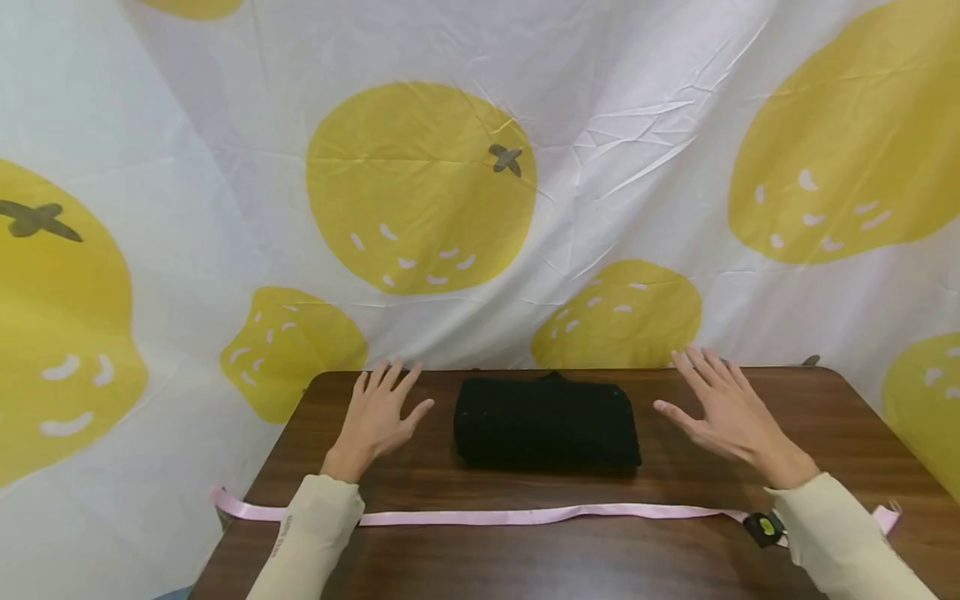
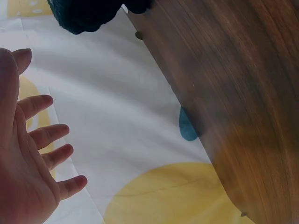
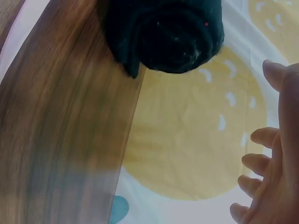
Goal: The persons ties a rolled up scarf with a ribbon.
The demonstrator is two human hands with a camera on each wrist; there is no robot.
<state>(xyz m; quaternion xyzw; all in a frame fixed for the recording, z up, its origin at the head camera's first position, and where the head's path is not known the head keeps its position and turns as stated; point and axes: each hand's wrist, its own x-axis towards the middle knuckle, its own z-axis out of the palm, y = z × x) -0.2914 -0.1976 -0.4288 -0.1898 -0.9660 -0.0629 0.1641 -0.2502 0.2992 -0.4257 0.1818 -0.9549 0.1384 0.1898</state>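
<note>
A rolled-up black cloth (image 1: 546, 423) lies near the far edge of the table, between my two hands. Its spiral end shows in the right wrist view, where the black roll (image 3: 175, 39) has a loose flap at one side. My left hand (image 1: 378, 417) is to the left of the roll, fingers spread and straight, holding nothing. To the right of the roll, my right hand (image 1: 731, 412) is spread the same way, also with nothing in it. Both hands are apart from the roll. A pink strap (image 1: 525, 517) stretches across the table in front of the roll, passing under both sleeves.
The brown wooden table (image 1: 555, 567) ends just behind the roll. Beyond it hangs a white curtain (image 1: 585, 50) printed with yellow lemons. A small black piece with a yellow-green mark (image 1: 765, 528) sits on the strap beside my right sleeve. The strap's left end overhangs the table's left edge.
</note>
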